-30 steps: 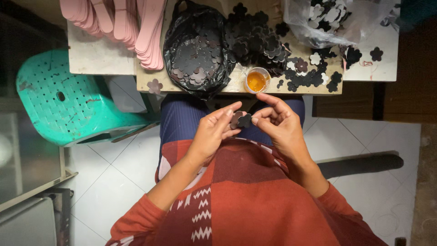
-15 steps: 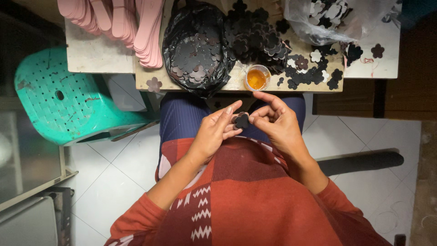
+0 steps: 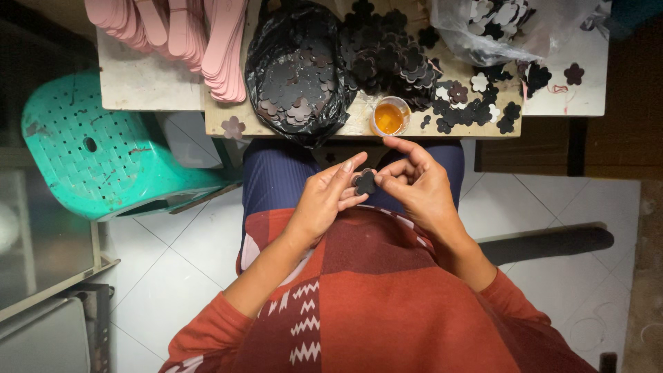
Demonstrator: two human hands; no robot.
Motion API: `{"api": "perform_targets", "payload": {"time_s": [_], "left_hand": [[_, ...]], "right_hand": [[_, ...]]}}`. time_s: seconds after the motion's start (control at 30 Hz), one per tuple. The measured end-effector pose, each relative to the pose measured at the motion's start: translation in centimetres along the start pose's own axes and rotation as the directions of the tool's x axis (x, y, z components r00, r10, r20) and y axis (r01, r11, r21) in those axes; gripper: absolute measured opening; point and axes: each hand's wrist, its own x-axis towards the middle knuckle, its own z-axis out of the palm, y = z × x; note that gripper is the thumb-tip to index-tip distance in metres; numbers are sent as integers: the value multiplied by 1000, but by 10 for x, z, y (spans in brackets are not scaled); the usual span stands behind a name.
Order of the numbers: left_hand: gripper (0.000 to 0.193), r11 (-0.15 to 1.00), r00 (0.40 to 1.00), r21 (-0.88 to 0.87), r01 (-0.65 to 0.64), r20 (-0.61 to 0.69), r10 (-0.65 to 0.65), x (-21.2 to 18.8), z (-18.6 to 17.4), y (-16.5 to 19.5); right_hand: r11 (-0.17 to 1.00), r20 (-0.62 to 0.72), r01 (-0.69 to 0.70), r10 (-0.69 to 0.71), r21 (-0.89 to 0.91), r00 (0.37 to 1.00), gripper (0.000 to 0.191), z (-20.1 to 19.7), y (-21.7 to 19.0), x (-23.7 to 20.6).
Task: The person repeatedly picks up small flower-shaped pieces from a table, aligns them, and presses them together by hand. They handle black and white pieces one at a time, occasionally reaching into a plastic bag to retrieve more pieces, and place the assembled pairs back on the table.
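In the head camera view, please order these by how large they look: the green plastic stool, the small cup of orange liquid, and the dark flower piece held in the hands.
1. green plastic stool, by far the largest.
2. small cup of orange liquid.
3. dark flower piece, pinched between the left hand and right hand; it looks only slightly smaller than the cup and sits nearer the camera, so this order is unsure.

We note a small craft workshop: a bench [image 3: 159, 86] heaped with dark flower-shaped cutouts [image 3: 387, 55], stacked pink soles [image 3: 200, 34], a cup of amber glue [image 3: 389, 117], tiled floor [image 3: 179, 255].

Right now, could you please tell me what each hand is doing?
Left hand: closed on the dark flower-shaped cutout, pinching it.
Right hand: fingertips pinch the same cutout; index finger raised.
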Motion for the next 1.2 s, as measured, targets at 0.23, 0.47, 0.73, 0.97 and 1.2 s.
{"api": "perform_targets", "payload": {"time_s": [0.23,0.47,0.73,0.97,1.2], "left_hand": [[52,1000,1000,12,-20,-3,20,3,-1,-5],[53,997,999,63,-47,-17,48,7,0,-8],[48,991,992,76,-112,-45,116,5,0,-5],[47,986,988,60,-154,-3,154,6,1,-6],[57,972,971,49,-231,-50,234,8,-1,-15]], "right_hand": [[1000,-1,10,-10,4,1000,61,1,0,1],[999,8,30,-30,-14,1000,62,0,5,2],[998,-37,60,-60,-16,997,63,-15,12,6],[996,57,-19,14,91,998,67,0,11,-1],[995,31,19,-22,101,999,66,0,10,0]]}}
